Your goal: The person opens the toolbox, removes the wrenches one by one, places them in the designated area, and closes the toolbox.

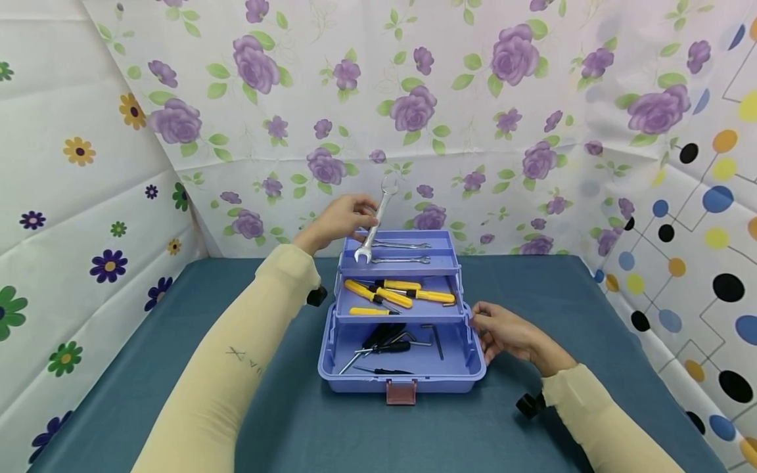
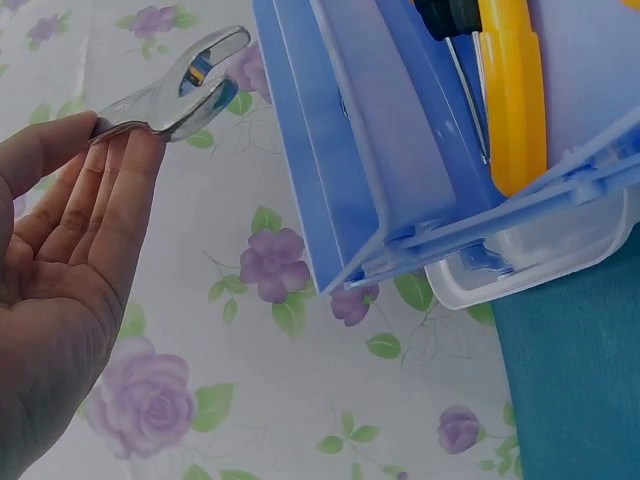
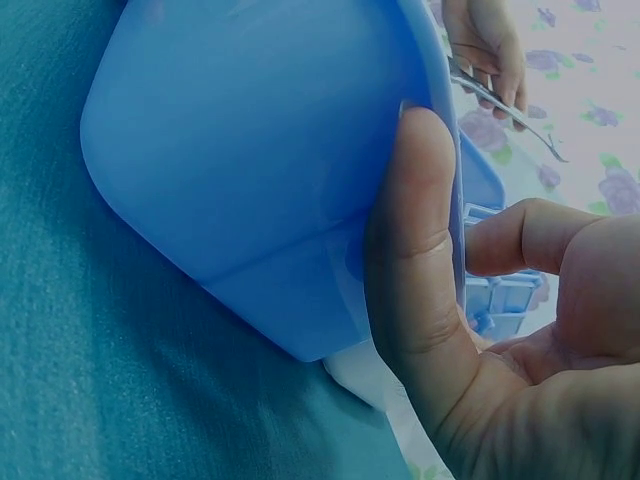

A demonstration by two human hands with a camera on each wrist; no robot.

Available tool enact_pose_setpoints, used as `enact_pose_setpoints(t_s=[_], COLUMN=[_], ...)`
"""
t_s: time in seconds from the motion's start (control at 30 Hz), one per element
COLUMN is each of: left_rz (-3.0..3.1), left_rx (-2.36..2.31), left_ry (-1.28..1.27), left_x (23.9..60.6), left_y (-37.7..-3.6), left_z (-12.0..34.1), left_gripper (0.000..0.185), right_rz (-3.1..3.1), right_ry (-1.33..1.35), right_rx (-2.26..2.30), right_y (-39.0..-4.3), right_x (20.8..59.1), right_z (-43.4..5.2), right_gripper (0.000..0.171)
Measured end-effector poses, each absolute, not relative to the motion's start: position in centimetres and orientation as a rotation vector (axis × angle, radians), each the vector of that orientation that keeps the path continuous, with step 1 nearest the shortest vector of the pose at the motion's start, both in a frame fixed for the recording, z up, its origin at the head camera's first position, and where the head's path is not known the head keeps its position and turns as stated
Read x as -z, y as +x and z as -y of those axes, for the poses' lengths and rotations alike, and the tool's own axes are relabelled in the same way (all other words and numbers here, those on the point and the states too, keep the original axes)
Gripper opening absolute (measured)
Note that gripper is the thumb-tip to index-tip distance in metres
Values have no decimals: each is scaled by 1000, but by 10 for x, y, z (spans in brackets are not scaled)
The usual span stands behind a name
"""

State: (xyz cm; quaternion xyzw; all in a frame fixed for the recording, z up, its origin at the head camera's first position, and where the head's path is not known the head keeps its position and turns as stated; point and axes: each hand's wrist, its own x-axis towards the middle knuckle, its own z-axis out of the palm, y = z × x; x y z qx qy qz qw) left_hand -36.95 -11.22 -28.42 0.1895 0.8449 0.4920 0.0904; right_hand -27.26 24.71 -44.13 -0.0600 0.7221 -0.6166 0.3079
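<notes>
A silver wrench (image 1: 379, 219) is pinched between the thumb and fingers of my left hand (image 1: 343, 220), tilted over the left part of the toolbox's top tier. In the left wrist view, the open jaw end of the wrench (image 2: 185, 95) points away from the fingertips. My right hand (image 1: 511, 335) grips the right rim of the blue-purple toolbox (image 1: 361, 385), thumb and finger on either side of the wall in the right wrist view. Two more wrenches (image 1: 402, 260) lie in the top tray. Several yellow-handled tools (image 1: 432, 296) fill the middle tray.
Black-handled screwdrivers (image 1: 393, 347) and a dark hex key (image 1: 437, 341) lie in the toolbox's bottom. A reddish latch (image 1: 401, 393) hangs at its front. The box stands on a teal cloth (image 1: 266, 420), with a flowered curtain (image 1: 367, 138) behind it.
</notes>
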Motion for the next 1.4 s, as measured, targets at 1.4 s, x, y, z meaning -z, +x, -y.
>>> enact_pose_setpoints(t_s=[1.4], left_rz=[-2507], left_rx=[-1750], left_ry=[175], left_x=[317], left_y=[-347], left_z=[196], left_gripper=[46], right_rz=[-1922], right_ry=[-153], right_rx=[1639], right_y=[-268], right_x=[438], right_z=[-245], right_gripper=[24])
